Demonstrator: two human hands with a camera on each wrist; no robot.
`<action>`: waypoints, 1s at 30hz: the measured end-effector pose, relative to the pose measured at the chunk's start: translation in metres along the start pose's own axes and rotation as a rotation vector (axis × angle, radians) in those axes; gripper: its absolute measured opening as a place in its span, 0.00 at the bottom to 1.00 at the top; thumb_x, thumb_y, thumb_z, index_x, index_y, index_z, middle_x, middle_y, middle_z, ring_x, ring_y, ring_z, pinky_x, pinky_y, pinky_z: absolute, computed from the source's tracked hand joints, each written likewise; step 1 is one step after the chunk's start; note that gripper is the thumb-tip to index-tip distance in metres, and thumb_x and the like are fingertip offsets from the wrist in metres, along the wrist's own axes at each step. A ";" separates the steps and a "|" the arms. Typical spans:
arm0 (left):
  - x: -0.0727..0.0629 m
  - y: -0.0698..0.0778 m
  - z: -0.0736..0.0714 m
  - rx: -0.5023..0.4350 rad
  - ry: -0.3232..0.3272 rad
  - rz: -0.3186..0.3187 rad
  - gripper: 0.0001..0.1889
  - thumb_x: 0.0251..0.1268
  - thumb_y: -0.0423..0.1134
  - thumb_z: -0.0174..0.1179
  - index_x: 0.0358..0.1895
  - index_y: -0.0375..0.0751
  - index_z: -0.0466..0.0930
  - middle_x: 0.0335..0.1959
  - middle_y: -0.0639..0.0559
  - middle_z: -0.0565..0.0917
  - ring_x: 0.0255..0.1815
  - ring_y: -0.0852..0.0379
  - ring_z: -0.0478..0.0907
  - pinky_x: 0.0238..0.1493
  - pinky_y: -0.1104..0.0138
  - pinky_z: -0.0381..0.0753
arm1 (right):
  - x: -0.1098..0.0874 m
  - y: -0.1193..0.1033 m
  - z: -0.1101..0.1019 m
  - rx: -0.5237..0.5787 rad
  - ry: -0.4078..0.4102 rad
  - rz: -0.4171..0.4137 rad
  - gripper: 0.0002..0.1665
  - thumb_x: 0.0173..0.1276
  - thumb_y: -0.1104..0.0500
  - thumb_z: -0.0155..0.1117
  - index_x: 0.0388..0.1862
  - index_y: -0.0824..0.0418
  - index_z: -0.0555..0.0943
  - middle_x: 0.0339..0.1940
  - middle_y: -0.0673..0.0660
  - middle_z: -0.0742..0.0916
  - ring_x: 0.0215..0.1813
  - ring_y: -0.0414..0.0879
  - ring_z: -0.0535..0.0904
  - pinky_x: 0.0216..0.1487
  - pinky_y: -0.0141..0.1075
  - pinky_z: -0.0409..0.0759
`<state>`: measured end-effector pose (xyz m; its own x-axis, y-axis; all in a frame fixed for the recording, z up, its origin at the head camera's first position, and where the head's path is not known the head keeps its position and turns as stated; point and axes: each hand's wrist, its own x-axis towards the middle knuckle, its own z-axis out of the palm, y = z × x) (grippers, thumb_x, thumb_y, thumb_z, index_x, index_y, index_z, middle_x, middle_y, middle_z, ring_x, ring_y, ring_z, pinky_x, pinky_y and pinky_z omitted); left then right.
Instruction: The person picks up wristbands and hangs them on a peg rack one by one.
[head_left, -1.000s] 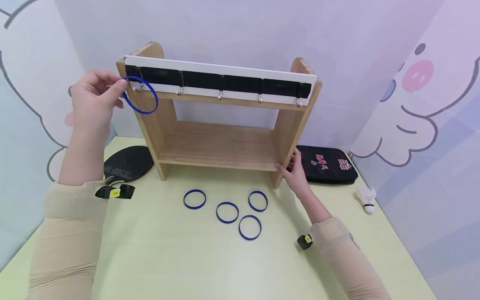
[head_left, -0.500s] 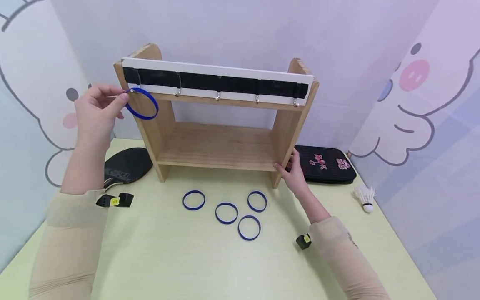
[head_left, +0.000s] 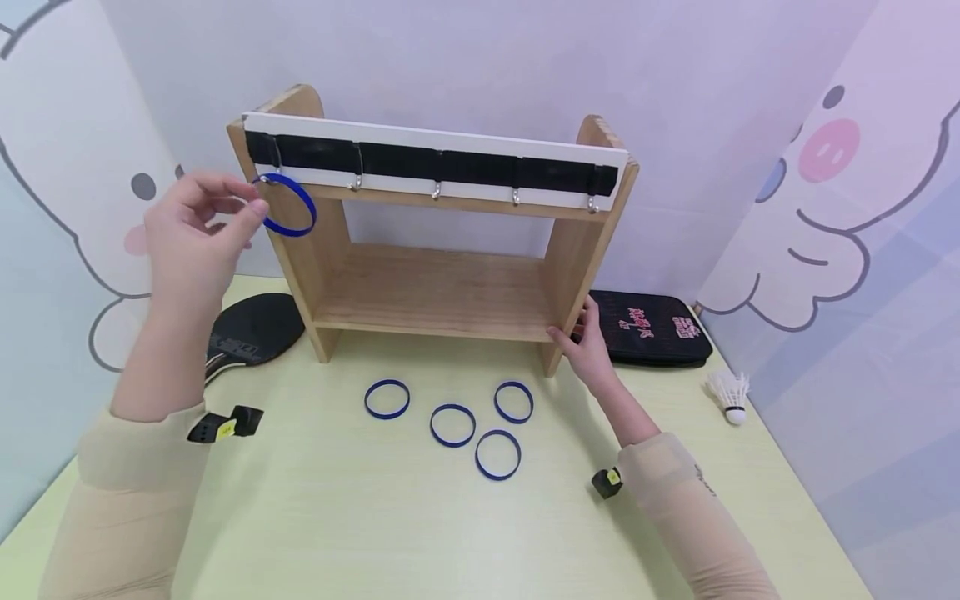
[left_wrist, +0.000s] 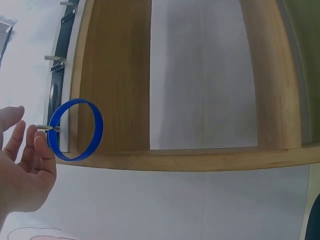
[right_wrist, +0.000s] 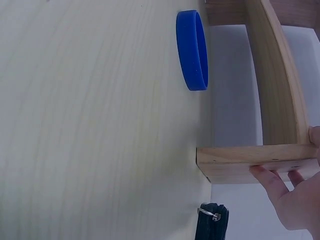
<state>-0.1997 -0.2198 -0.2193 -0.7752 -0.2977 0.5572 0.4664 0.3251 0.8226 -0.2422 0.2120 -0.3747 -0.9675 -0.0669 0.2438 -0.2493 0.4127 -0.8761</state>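
A blue ring (head_left: pixel 292 184) hangs on the leftmost metal hook (left_wrist: pixel 44 127) of the wooden shelf (head_left: pixel 435 292). My left hand (head_left: pixel 198 221) is just left of that ring. In the left wrist view its thumb stands apart from the fingers, and the fingertips are close to or touching the ring's edge. My right hand (head_left: pixel 588 350) grips the shelf's right side panel low down, with the thumb at the front and the fingers on the outer face. Several more blue rings, one being the near left ring (head_left: pixel 387 400), lie flat on the table in front of the shelf.
A white strip (head_left: pixel 435 136) with black tape carries several hooks along the shelf's top front. A table tennis bat (head_left: pixel 258 329) lies at the left. Behind the right hand is a black case (head_left: pixel 652 329), with a shuttlecock (head_left: pixel 731 396) farther right. Walls enclose the back and sides.
The left hand brought the ring slightly down onto the leftmost hook, then its thumb and fingers parted from it. The right hand has stayed on the shelf's side.
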 end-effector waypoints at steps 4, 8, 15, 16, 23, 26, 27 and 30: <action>-0.013 -0.005 0.005 0.106 -0.066 0.056 0.09 0.60 0.36 0.64 0.44 0.45 0.81 0.40 0.64 0.80 0.41 0.64 0.75 0.34 0.78 0.73 | 0.006 0.014 0.000 0.014 -0.002 0.006 0.45 0.68 0.60 0.60 0.74 0.50 0.44 0.67 0.69 0.63 0.62 0.67 0.66 0.56 0.62 0.71; -0.024 -0.012 0.009 0.201 -0.141 0.107 0.11 0.60 0.38 0.64 0.46 0.42 0.80 0.39 0.67 0.78 0.42 0.66 0.73 0.37 0.79 0.72 | 0.011 0.028 0.001 0.013 0.001 0.008 0.46 0.67 0.56 0.61 0.74 0.43 0.44 0.68 0.65 0.63 0.63 0.64 0.67 0.56 0.60 0.73; -0.047 -0.034 0.022 0.326 -0.338 0.132 0.14 0.62 0.42 0.62 0.47 0.38 0.78 0.40 0.54 0.80 0.40 0.63 0.72 0.36 0.80 0.70 | 0.011 0.028 0.003 -0.005 0.014 -0.017 0.45 0.67 0.54 0.61 0.73 0.43 0.45 0.66 0.66 0.64 0.62 0.65 0.67 0.56 0.61 0.72; -0.050 -0.038 0.024 0.344 -0.369 0.118 0.14 0.63 0.43 0.62 0.48 0.39 0.78 0.41 0.52 0.80 0.40 0.62 0.72 0.36 0.80 0.70 | 0.011 0.028 0.003 -0.007 0.014 -0.019 0.45 0.67 0.54 0.61 0.74 0.43 0.45 0.67 0.66 0.64 0.63 0.65 0.67 0.56 0.61 0.72; -0.072 -0.079 0.043 0.400 -0.544 0.094 0.17 0.61 0.45 0.64 0.49 0.40 0.78 0.43 0.48 0.81 0.42 0.55 0.74 0.37 0.69 0.74 | 0.010 0.029 0.003 -0.029 0.025 -0.013 0.45 0.67 0.53 0.61 0.73 0.42 0.46 0.67 0.64 0.65 0.62 0.63 0.69 0.55 0.59 0.74; -0.082 -0.094 0.051 0.390 -0.609 0.095 0.18 0.59 0.44 0.65 0.50 0.39 0.77 0.43 0.47 0.82 0.43 0.53 0.74 0.37 0.65 0.75 | 0.010 0.030 0.002 -0.036 0.031 -0.019 0.45 0.67 0.53 0.62 0.73 0.42 0.45 0.68 0.64 0.65 0.62 0.63 0.69 0.56 0.59 0.73; -0.085 -0.099 0.053 0.385 -0.628 0.087 0.19 0.59 0.43 0.66 0.50 0.39 0.77 0.44 0.47 0.82 0.43 0.52 0.74 0.37 0.63 0.76 | 0.010 0.031 0.002 -0.034 0.032 -0.018 0.45 0.67 0.53 0.62 0.73 0.42 0.46 0.68 0.64 0.65 0.62 0.63 0.69 0.56 0.59 0.73; -0.092 -0.112 0.059 0.385 -0.686 0.061 0.19 0.57 0.43 0.67 0.51 0.41 0.77 0.46 0.48 0.82 0.45 0.51 0.74 0.39 0.60 0.76 | 0.011 0.031 0.001 -0.037 0.026 -0.009 0.45 0.67 0.53 0.61 0.73 0.41 0.45 0.68 0.64 0.64 0.62 0.63 0.68 0.56 0.59 0.73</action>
<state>-0.2059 -0.1760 -0.3693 -0.9012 0.3102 0.3026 0.4334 0.6485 0.6258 -0.2608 0.2232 -0.3997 -0.9638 -0.0471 0.2624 -0.2553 0.4456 -0.8580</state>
